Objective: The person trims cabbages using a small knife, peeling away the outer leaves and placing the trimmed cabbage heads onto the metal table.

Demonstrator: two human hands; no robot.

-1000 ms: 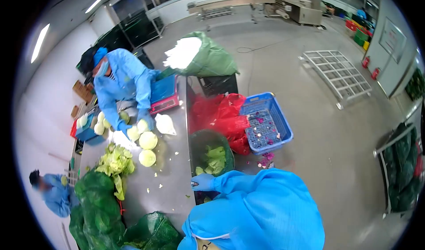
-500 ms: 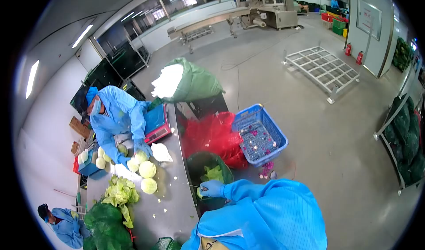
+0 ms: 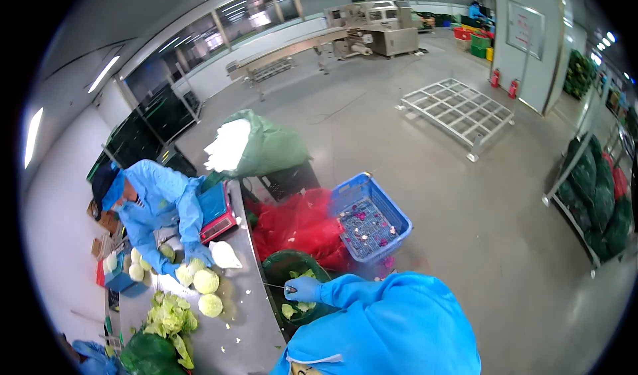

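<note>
My right hand [image 3: 303, 288], in a blue glove, is closed around the dark handle of a knife [image 3: 274, 286]. The thin blade points left toward the table edge. Beneath the hand stands a dark green bin [image 3: 271, 266] with pale green leaves [image 3: 307, 306] and a light cut piece [image 3: 288, 310] in it. My left hand is out of view. Several trimmed cabbages [image 3: 207, 281] sit on the metal table [image 3: 247, 338], left of the bin. Loose cabbage leaves [image 3: 167, 316] lie at the table's near left, beside a green net sack [image 3: 149, 356].
Across the table, a co-worker [image 3: 156, 199] in blue has both gloved hands at the cabbages, near a red scale [image 3: 219, 223]. Beyond the bin are a red sack [image 3: 292, 225] and a blue crate [image 3: 397, 242]. A metal rack [image 3: 458, 112] stands farther out on the floor.
My view has turned right, so the surroundings appear shifted left. A pale piece that showed beside my right hand is no longer there; a light piece shows lower in the bin.
</note>
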